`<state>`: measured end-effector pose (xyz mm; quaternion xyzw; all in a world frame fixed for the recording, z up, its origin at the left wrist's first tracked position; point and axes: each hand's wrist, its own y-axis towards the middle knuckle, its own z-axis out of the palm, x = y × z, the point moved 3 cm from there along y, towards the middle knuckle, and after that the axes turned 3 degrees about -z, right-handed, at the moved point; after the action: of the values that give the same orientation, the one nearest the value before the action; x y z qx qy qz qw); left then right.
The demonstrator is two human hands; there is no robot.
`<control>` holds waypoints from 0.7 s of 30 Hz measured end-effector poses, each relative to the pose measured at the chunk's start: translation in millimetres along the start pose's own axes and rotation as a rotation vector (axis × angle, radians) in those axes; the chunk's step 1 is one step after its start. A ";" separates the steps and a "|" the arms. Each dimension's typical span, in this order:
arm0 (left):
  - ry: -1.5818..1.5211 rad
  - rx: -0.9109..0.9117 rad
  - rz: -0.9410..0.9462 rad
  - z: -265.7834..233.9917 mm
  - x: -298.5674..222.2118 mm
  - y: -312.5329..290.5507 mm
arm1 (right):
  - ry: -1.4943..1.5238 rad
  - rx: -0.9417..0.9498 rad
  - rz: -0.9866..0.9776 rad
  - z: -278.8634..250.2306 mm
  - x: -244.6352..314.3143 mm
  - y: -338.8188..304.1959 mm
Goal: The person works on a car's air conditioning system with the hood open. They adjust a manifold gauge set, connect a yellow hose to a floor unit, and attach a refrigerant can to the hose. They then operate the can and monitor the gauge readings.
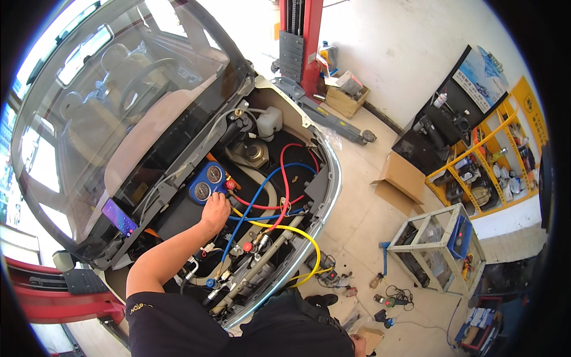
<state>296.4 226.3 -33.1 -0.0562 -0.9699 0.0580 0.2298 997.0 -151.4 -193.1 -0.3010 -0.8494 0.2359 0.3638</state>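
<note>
A blue manifold gauge set [202, 191] with two round dials lies in the open engine bay. At its lower edge is my left hand [216, 211], its fingers curled and closed; they hide whatever they grip there. A red knob [231, 185] shows just beyond the fingertips. Red [287, 184], blue [244, 215] and yellow hoses [309, 238] loop from the gauge area across the bay. Near the front, a red-capped coupler [248, 246] and a blue-capped coupler [211, 283] sit on the fittings. My right hand [358, 345] is low at the bottom edge, mostly cut off, its fingers unclear.
A phone [119, 218] leans by the windshield base. The car's front edge [338, 178] curves between me and the bay. On the floor to the right are a cardboard box [399, 181], a metal frame cart [437, 238] and loose tools with cables [392, 300]. A red lift post [310, 47] stands behind.
</note>
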 end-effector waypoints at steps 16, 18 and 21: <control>-0.081 0.254 0.214 -19.1 15.0 22.2 | 0.054 -0.034 -0.024 6.2 5.0 -4.3; -0.135 0.212 0.071 -14.5 14.8 17.9 | 0.070 -0.049 -0.027 10.7 -3.0 -8.7; -0.115 0.171 -0.030 -5.1 14.5 12.3 | 0.106 -0.081 -0.022 17.2 -18.7 -16.3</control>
<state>286.8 240.9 -23.8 -0.0183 -0.9737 0.1402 0.1788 988.7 -178.8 -202.6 -0.3184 -0.8410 0.1809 0.3983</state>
